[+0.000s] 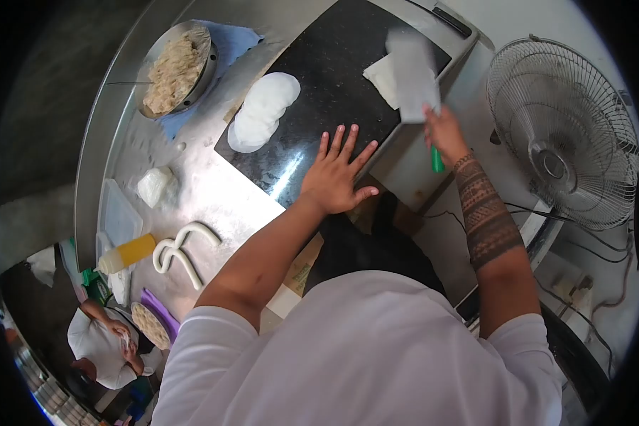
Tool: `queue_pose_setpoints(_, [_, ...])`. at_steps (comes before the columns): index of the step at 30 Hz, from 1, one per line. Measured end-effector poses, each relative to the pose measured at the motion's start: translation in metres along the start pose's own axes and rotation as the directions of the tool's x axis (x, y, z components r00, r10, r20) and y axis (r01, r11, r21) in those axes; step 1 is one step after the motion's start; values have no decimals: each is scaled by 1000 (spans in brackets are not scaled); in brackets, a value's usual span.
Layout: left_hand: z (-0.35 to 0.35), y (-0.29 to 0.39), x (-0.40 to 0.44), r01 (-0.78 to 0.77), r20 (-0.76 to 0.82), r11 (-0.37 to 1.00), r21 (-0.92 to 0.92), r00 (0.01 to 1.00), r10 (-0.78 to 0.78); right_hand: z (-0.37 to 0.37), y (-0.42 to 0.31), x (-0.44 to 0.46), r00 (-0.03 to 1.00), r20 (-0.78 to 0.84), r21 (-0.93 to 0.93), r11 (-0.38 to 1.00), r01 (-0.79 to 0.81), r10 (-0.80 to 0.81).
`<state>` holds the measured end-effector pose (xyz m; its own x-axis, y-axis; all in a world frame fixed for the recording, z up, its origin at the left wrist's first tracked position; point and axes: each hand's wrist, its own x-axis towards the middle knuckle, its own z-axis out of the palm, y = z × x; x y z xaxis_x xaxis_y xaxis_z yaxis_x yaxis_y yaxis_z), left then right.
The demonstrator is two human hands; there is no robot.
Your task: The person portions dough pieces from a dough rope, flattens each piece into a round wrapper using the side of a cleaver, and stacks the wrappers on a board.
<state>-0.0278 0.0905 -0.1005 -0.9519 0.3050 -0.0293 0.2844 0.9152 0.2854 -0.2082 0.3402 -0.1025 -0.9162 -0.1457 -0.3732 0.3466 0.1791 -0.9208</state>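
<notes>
My left hand [339, 170] lies with fingers spread on the near edge of a black board [326, 78]. In my right hand [445, 133] is a cleaver [413, 82] with a broad pale blade and a green handle; its blade is blurred by motion. Partly covered by the blade, a folded white cloth or sheet [382, 79] rests on the board's right side; I cannot tell which it is. Several thin, round white dough wrappers [266, 106] overlap near the board's left edge, beyond my left hand.
Left on the metal table: a bowl of filling [174, 74] on a blue cloth [234, 44], a white lump [156, 187], dough ropes [181, 248], a yellow bottle [129, 253], a plastic container [121, 209]. A fan [564, 135] stands right. Another person [106, 344] works lower left.
</notes>
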Motion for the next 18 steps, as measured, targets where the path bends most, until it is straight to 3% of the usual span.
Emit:
queue_pose_setpoints(2, [-1, -1, -1, -26, -13, 1000, 8, 1000, 26, -6, 18, -13, 951, 121, 32, 956, -291, 285])
queue_pose_setpoints(5, [-1, -11, -6, -81, -173, 979, -185, 984, 48, -10, 15, -45, 979, 129, -134, 981, -139, 156])
queue_pose_setpoints(6, [-1, -15, -10, -85, -278, 927, -366, 960, -22, -14, 2, -60, 968, 168, -321, 939, -127, 188])
queue_pose_setpoints(9, [-14, -41, -17, 68, -382, 799, -597, 852, -358, -6, 29, -99, 923, 374, -370, 898, 239, -92])
queue_pose_setpoints(11, [-25, -60, -14, 117, -400, 668, -735, 720, -567, 13, 30, -119, 869, 495, -385, 897, 216, 3])
queue_pose_setpoints(12, [-30, -68, -13, 276, -413, 846, -457, 776, -476, 25, 29, -126, 835, 548, -396, 894, 209, 47])
queue_pose_setpoints(14, [-31, -65, -14, 99, -263, 994, -51, 959, -109, 58, 25, -128, 759, 640, -465, 846, 261, 118])
queue_pose_setpoints(15, [-29, -65, -15, -40, -124, 990, 133, 991, 57, 68, 25, -128, 713, 682, -495, 819, 290, 159])
queue_pose_setpoints(16, [-17, -62, -23, -129, -10, 986, 108, 991, 131, 72, 31, -128, 705, 688, -489, 827, 277, 170])
queue_pose_setpoints(18, [-15, -61, -25, -90, -19, 993, 73, 996, 92, 80, 46, -127, 681, 706, -477, 842, 253, 195])
